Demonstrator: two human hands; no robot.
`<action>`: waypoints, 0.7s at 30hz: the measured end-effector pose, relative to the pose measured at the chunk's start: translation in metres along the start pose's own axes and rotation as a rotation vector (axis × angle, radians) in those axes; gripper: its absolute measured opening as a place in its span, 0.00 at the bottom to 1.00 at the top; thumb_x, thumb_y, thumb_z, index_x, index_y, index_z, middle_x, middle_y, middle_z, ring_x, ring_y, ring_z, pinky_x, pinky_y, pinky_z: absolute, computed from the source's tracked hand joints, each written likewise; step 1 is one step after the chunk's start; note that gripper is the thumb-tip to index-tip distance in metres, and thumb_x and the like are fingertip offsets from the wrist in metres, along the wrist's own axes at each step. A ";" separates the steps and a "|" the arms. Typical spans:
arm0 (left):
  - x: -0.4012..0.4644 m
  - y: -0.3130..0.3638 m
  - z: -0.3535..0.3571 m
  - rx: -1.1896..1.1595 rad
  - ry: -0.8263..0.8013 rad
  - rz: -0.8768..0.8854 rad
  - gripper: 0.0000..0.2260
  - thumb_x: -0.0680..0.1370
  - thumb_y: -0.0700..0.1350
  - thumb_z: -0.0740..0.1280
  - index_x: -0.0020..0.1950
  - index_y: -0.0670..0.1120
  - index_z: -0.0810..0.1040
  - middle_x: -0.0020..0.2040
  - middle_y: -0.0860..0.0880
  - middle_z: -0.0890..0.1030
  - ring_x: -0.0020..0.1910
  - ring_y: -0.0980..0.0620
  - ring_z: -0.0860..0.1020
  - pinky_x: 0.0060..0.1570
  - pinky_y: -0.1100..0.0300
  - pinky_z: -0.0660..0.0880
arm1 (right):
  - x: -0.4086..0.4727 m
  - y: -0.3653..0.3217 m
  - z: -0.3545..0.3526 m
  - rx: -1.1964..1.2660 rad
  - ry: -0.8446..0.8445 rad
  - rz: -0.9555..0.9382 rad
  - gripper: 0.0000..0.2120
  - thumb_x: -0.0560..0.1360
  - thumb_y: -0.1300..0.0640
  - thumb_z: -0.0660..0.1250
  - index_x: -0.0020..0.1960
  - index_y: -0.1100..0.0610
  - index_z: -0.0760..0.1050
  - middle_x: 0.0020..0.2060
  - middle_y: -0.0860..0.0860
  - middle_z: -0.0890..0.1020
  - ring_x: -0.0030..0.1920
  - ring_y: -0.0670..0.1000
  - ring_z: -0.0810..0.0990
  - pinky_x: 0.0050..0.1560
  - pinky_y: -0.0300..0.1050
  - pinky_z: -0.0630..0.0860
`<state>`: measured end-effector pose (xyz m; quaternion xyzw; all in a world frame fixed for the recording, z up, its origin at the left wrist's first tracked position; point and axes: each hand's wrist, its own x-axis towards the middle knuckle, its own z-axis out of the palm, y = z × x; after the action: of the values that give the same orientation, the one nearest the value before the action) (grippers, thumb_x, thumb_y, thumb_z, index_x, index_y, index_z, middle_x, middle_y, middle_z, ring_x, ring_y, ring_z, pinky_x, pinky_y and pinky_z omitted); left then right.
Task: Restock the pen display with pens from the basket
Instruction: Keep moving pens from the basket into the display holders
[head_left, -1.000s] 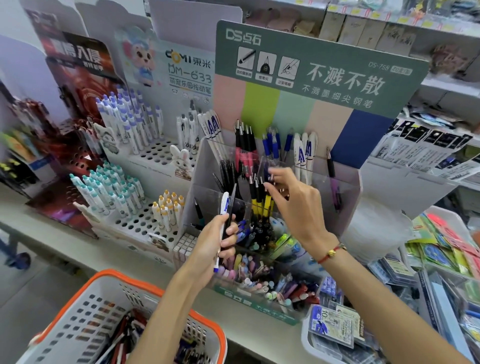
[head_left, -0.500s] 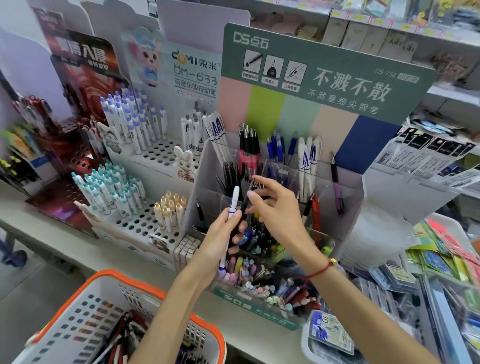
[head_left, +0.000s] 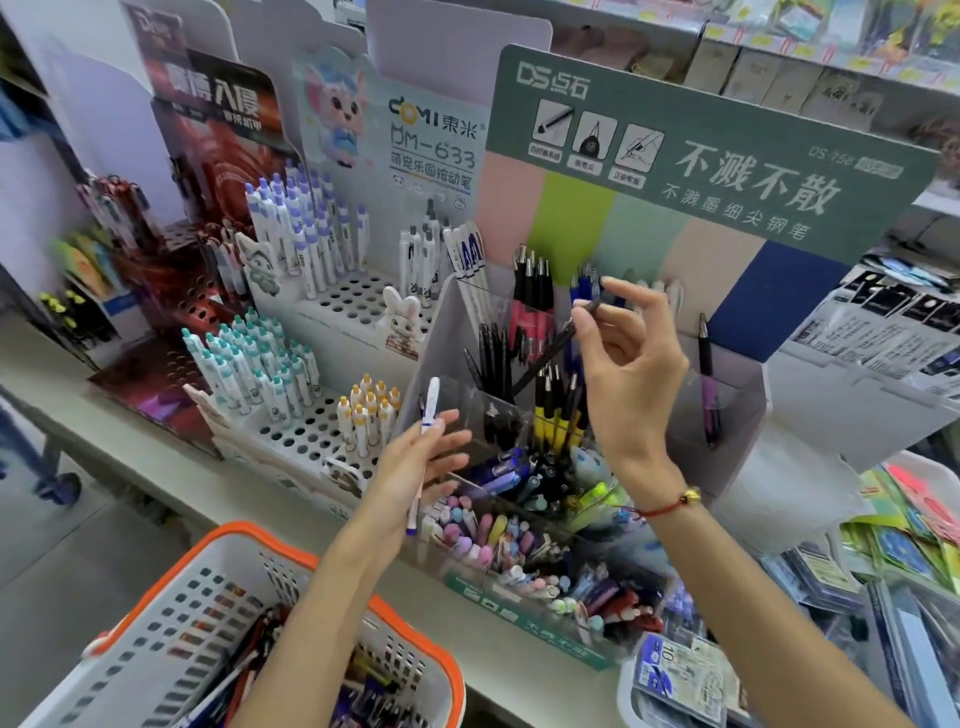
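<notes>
The right hand (head_left: 631, 379) pinched a black pen (head_left: 550, 353) above the clear pen display (head_left: 727, 415). The left hand (head_left: 415, 467) gripped a white pen with blue tip (head_left: 423, 447) upright beside the display. The orange-rimmed basket (head_left: 218, 540) sat below, holding pens.

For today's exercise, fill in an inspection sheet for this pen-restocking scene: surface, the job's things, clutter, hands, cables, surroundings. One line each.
Surface: pale counter carrying several display stands.
Job's things: clear pen display with compartments partly filled; orange-rimmed basket at lower left holding loose pens; white pen; black pen.
Clutter: mixed pens heaped in the display's front trays; packets at lower right.
Hands: left hand holds the white pen upright; right hand pinches the black pen above the middle compartments.
Cables: nothing seen.
Surroundings: perforated white pen stands to the left; shop shelving behind.
</notes>
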<state>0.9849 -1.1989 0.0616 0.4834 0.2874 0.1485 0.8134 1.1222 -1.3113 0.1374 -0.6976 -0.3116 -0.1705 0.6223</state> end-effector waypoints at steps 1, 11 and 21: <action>0.000 -0.001 -0.001 -0.028 -0.017 -0.014 0.10 0.83 0.46 0.60 0.60 0.49 0.78 0.37 0.55 0.80 0.30 0.60 0.75 0.24 0.70 0.69 | 0.000 0.004 0.003 -0.062 -0.034 -0.057 0.13 0.76 0.60 0.71 0.60 0.57 0.75 0.46 0.51 0.85 0.45 0.44 0.84 0.50 0.41 0.81; 0.002 0.006 -0.001 -0.275 -0.140 0.010 0.16 0.83 0.43 0.49 0.60 0.42 0.74 0.30 0.53 0.64 0.24 0.59 0.60 0.23 0.67 0.55 | -0.014 0.042 0.023 -0.692 -0.333 -0.399 0.13 0.75 0.55 0.72 0.59 0.57 0.81 0.50 0.51 0.85 0.53 0.53 0.80 0.50 0.48 0.78; 0.002 0.011 0.038 0.297 -0.170 0.256 0.11 0.82 0.44 0.61 0.63 0.52 0.77 0.48 0.55 0.84 0.47 0.58 0.81 0.49 0.65 0.78 | -0.027 -0.001 0.012 -0.288 -0.406 0.056 0.15 0.80 0.53 0.65 0.66 0.54 0.76 0.43 0.40 0.76 0.46 0.44 0.77 0.51 0.41 0.75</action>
<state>1.0103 -1.2193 0.0846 0.6413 0.1728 0.1656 0.7290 1.0993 -1.3052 0.1189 -0.8074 -0.3832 -0.0520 0.4456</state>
